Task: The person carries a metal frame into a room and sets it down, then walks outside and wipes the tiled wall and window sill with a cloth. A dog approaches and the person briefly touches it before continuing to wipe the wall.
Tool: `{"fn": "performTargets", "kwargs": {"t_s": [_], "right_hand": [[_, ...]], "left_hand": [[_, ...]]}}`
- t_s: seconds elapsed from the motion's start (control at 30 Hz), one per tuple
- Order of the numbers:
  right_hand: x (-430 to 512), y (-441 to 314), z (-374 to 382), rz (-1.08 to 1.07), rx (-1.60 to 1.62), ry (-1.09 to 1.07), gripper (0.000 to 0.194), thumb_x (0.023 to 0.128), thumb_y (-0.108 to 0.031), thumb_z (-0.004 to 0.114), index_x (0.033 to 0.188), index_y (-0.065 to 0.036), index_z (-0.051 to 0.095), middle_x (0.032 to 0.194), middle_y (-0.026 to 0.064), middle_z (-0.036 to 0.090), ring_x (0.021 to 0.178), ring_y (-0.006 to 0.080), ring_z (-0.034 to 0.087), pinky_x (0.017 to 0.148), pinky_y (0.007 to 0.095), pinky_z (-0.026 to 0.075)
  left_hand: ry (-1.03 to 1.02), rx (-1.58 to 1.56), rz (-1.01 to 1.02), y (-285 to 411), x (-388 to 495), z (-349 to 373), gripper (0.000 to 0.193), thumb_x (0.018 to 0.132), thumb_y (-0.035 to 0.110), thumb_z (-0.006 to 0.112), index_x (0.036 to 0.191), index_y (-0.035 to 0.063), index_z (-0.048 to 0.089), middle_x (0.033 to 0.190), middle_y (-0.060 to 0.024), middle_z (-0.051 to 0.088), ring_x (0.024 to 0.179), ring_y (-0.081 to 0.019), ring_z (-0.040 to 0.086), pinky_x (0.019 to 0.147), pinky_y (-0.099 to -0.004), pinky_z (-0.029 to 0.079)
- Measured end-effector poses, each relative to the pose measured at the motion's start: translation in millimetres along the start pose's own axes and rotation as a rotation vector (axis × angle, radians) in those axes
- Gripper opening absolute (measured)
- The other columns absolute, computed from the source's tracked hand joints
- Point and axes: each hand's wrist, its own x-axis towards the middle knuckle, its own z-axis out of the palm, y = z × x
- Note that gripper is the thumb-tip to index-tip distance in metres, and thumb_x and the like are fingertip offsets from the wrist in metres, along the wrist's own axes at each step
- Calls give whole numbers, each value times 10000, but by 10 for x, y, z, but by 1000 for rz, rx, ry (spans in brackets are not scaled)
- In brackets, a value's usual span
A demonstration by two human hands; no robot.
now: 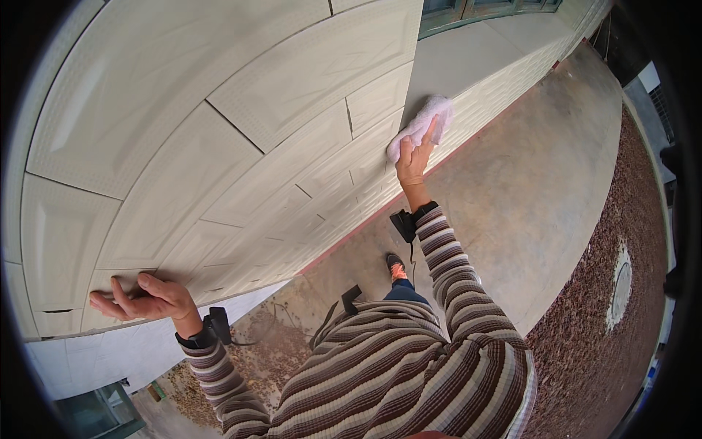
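My right hand (414, 156) presses a folded pale pink cloth (433, 115) on the near end of a grey window sill (460, 57), its fingers spread over the cloth. My left hand (145, 299) is at the lower left beside the cream tiled wall (236, 164), fingers apart and slightly curled, holding nothing; whether it touches the wall is hard to tell. Above the sill is the green window frame (455, 24). Each wrist wears a black strap with a small black device.
A concrete walkway (510, 164) runs along the foot of the wall. Beyond it lies reddish-brown ground (581, 307) with a round cover (622, 285). Dried bits are scattered on the floor (258, 351) at lower left, near another window (98, 411).
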Motion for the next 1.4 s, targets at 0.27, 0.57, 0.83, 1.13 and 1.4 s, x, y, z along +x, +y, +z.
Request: {"fn": "performTargets", "kwargs": {"t_s": [0.27, 0.57, 0.83, 1.13, 1.4], "right_hand": [[722, 998, -125, 778, 502, 238, 802, 986, -519, 468, 1618, -142, 149, 1648, 129, 233, 1457, 321, 311, 1201, 434, 269], [-1331, -286, 866, 1349, 436, 350, 902, 937, -716, 427, 1639, -243, 117, 1629, 118, 280, 1404, 330, 403, 1132, 541, 346], [-3481, -1862, 1645, 1959, 884, -138, 841, 938, -768, 332, 1525, -169, 388, 1465, 60, 508, 1204, 277, 563, 1009, 497, 456], [-3736, -2430, 1744, 2117, 1399, -324, 547, 1033, -539, 350, 1286, -95, 546, 1307, 91, 595, 1192, 304, 561, 1016, 481, 474], [-2902, -1221, 1063, 969, 703, -560, 238, 940, -317, 544, 1083, -133, 593, 1093, 97, 624, 1026, 264, 578, 935, 394, 494]], "left_hand": [[-25, 19, -42, 34, -8, -8, 403, 1032, 192, 509, 1361, -34, 445, 1588, -260, 218, 1500, -414, 189, 1213, -560, 206], [-27, -4, -32, -34, -51, -33, 445, 1002, 280, 509, 1367, 27, 507, 1606, -241, 240, 1516, -414, 159, 1215, -602, 100], [-1, -84, -58, -21, -82, 3, 399, 1008, 373, 547, 1308, 119, 621, 1589, -278, 288, 1515, -456, 172, 1194, -624, 7], [-5, -58, -49, -31, -120, 3, 366, 993, 330, 565, 1258, 96, 662, 1570, -265, 346, 1507, -455, 203, 1199, -601, -27], [36, -42, 35, -59, -73, 24, 347, 1029, 267, 508, 1296, 72, 610, 1575, -233, 362, 1502, -411, 249, 1195, -603, 44]]}}
